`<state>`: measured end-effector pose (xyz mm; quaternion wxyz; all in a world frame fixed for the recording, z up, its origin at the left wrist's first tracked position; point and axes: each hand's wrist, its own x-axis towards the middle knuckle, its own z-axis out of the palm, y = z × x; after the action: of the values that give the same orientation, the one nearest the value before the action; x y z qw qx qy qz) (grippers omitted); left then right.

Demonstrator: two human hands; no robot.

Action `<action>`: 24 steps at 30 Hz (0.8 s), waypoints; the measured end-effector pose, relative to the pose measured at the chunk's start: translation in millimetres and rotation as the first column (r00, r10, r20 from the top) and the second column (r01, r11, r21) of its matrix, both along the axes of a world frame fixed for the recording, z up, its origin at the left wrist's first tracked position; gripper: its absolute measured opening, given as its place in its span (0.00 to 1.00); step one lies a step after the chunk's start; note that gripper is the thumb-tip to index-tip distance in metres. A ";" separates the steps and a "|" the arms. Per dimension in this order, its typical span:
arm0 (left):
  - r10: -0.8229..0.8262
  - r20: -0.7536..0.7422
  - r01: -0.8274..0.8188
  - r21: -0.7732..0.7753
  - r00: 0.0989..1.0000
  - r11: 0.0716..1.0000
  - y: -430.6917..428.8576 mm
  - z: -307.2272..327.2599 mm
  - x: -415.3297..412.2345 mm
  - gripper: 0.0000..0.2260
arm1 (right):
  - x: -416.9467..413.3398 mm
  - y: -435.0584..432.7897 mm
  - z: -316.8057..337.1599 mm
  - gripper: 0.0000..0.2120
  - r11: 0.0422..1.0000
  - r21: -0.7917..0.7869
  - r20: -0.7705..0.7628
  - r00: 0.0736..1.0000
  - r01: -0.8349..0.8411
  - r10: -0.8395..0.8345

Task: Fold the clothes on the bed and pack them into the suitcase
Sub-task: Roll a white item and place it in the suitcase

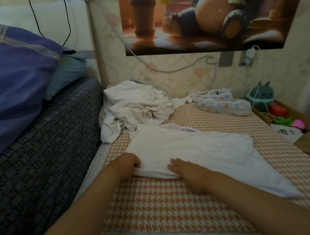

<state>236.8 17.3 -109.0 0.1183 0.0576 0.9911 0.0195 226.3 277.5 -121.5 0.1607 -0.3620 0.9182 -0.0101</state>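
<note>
Garment: the white garment [191, 151] is being held flat on the bed [157, 201]; its near folded edge is lying under both grips, and the rest is spreading beyond them and off to their right.
Left grip [126, 164]: its fingers are being curled round the left end of that folded edge, clasping it.
Right grip [185, 172]: its straight fingers are being laid flat on the cloth, near the left grip; nothing is being clasped.
Handling: the cloth is being judged light, soft and limp, likely to sag and crease if lifted at one point. It would best be taken along the folded edge, with the grips spread well apart.
Pile [136, 106]: crumpled white clothes are being kept unfolded, well beyond the left grip.
Suitcase: not being shown.
</note>
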 end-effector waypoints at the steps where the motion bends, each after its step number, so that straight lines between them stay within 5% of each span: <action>1: -0.001 0.014 0.001 -0.004 1.000 1.000 -0.1 7.9 1.5 0.13 | 2.1 0.3 4.1 0.35 1.000 -0.030 0.033 0.999 0.006 -0.005; 4: 0.035 0.205 -0.031 -0.024 0.978 0.999 0.4 28.8 10.1 0.12 | 9.5 -0.1 23.9 0.32 0.994 -0.111 0.106 0.994 -0.007 0.019; 8: 0.179 0.537 -0.189 -0.038 0.824 0.981 14.7 35.9 22.5 0.10 | 9.6 4.8 43.2 0.23 0.964 -0.249 0.322 0.947 0.087 -0.002; 11: 0.100 0.325 -0.119 0.039 0.941 0.992 30.0 39.1 3.7 0.10 | -14.6 21.2 51.3 0.17 0.866 -0.439 0.260 0.956 0.240 -0.134; 15: -0.004 -0.117 0.028 0.201 0.993 0.979 71.4 25.2 -36.3 0.11 | -68.6 72.1 39.9 0.17 0.831 -0.442 0.041 0.933 0.338 -0.358; 21: -0.061 -0.224 0.098 0.158 0.973 0.983 125.4 -18.4 -113.3 0.19 | -133.8 139.6 -1.1 0.18 0.815 -0.340 -0.078 0.849 0.469 -0.522; 24: -0.045 -0.294 0.028 -0.061 0.955 0.998 126.3 -36.2 -148.8 0.20 | -152.7 155.1 -12.9 0.20 0.848 -0.259 -0.118 0.856 0.463 -0.504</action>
<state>87.9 143.6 -145.2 -0.0293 0.0747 0.9966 -0.0194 73.5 432.5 -134.4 0.0274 -0.1332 0.9835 -0.1193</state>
